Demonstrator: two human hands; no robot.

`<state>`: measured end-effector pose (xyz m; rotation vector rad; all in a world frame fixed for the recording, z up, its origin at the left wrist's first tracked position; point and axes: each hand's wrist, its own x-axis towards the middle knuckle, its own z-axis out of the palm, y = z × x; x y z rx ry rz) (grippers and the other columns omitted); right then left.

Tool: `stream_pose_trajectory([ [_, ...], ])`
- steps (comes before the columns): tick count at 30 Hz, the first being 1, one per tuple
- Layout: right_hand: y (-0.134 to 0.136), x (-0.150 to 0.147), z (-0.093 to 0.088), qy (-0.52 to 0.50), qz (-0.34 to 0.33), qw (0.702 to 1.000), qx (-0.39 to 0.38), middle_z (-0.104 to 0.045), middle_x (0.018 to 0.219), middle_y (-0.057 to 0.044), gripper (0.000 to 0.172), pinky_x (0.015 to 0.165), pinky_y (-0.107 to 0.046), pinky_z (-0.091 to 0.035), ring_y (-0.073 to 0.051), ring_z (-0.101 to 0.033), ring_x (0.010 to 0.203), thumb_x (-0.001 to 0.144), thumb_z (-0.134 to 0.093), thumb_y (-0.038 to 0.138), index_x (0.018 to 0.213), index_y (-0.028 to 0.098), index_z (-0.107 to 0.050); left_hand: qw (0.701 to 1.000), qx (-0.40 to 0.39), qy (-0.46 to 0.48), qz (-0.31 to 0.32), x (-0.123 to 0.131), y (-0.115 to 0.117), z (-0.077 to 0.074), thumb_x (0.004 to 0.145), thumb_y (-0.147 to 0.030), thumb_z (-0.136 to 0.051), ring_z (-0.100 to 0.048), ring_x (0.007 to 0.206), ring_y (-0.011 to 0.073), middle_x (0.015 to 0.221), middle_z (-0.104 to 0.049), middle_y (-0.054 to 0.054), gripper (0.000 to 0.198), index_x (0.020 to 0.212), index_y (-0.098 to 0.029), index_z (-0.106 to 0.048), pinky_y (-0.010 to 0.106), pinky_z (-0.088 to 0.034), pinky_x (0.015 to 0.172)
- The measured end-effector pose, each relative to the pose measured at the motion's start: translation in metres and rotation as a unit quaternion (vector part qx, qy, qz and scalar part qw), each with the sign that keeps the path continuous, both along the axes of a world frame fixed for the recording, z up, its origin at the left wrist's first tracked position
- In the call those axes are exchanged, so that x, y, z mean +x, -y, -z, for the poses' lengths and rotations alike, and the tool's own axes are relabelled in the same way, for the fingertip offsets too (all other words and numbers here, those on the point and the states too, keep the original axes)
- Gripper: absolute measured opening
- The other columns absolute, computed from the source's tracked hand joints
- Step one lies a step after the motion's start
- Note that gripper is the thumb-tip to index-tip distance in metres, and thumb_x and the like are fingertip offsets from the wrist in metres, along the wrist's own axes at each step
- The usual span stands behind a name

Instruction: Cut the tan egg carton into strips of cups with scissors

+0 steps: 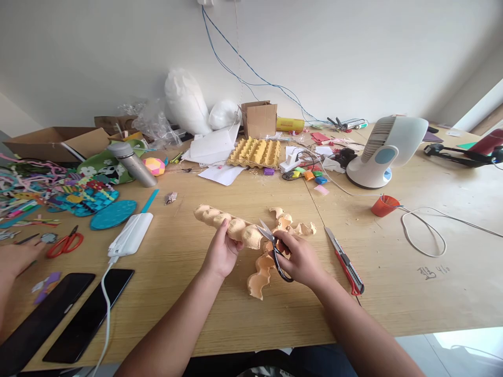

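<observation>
My left hand (223, 248) is closed on a strip of egg carton (214, 215), a row of several tan cups turned bottom up above the table. In my right hand (301, 256) is a pair of black-handled scissors (280, 262). Their blades are parted and reach the right end of the strip, by its last cup. Under and behind the scissors lie cut carton scraps (259, 277) with wavy edges, partly hidden by my right hand. A red utility knife (346, 264) rests to the right of that hand.
An uncut egg tray (255, 152) sits farther back. On the right stand a white fan (383, 152) and an orange cup (385, 206). Left are a power bank (133, 233), phones (90, 314), red-handled scissors (66, 244), a leaning bottle (133, 165) and another person's hand (23, 254).
</observation>
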<state>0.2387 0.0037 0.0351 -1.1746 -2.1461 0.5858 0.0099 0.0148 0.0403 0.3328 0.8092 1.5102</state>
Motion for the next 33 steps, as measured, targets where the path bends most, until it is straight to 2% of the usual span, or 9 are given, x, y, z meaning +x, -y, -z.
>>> stream_pose_trajectory([
  [7, 0.003, -0.002, -0.003, -0.011, -0.024, 0.998, -0.056, -0.066, 0.074, 0.002, 0.023, 0.059, -0.025, -0.035, -0.015, -0.055, 0.062, 0.096, -0.062, 0.028, 0.118, 0.023, -0.062, 1.0, -0.01, 0.002, 0.005, 0.001, 0.001, 0.001, 0.092, -0.036, -0.078, -0.073, 0.065, 0.0126, 0.086, -0.077, 0.0, 0.022, 0.102, -0.02, -0.067, 0.016, -0.051, 0.043],
  [12, 0.0, -0.005, 0.009, 0.044, 0.003, 0.998, -0.054, -0.064, 0.071, 0.003, 0.015, 0.058, -0.025, -0.031, -0.016, -0.055, 0.062, 0.095, -0.065, 0.028, 0.108, 0.024, -0.061, 1.0, -0.023, -0.017, -0.006, 0.003, 0.001, 0.001, 0.088, -0.036, -0.082, -0.07, 0.062, 0.0115, 0.081, -0.073, -0.002, 0.027, 0.1, -0.019, -0.065, 0.017, -0.05, 0.043],
  [16, 0.0, -0.007, 0.016, 0.033, 0.014, 0.998, -0.05, -0.068, 0.076, 0.0, 0.005, 0.061, -0.025, -0.033, -0.017, -0.057, 0.065, 0.1, -0.056, 0.028, 0.103, 0.025, -0.06, 0.999, -0.009, -0.034, 0.007, 0.005, 0.002, 0.003, 0.085, -0.038, -0.084, -0.07, 0.064, 0.0123, 0.083, -0.073, -0.001, 0.03, 0.098, -0.019, -0.066, 0.017, -0.052, 0.045],
  [22, 0.003, -0.008, 0.011, 0.008, -0.003, 0.997, -0.074, -0.064, 0.074, 0.0, 0.015, 0.063, -0.025, -0.037, -0.017, -0.054, 0.064, 0.103, -0.051, 0.035, 0.092, 0.026, -0.051, 0.999, -0.01, -0.036, 0.008, 0.005, 0.002, 0.004, 0.087, -0.037, -0.083, -0.068, 0.063, 0.0113, 0.081, -0.072, -0.001, 0.027, 0.095, -0.018, -0.066, 0.016, -0.051, 0.045],
  [33, 0.006, -0.009, 0.009, -0.021, -0.012, 0.995, -0.099, -0.064, 0.075, 0.001, 0.012, 0.064, -0.026, -0.039, -0.016, -0.055, 0.064, 0.103, -0.051, 0.035, 0.095, 0.026, -0.053, 0.999, -0.037, -0.022, 0.012, 0.007, 0.001, -0.001, 0.092, -0.035, -0.077, -0.069, 0.063, 0.0118, 0.083, -0.075, 0.0, 0.02, 0.097, -0.019, -0.066, 0.016, -0.049, 0.043],
])
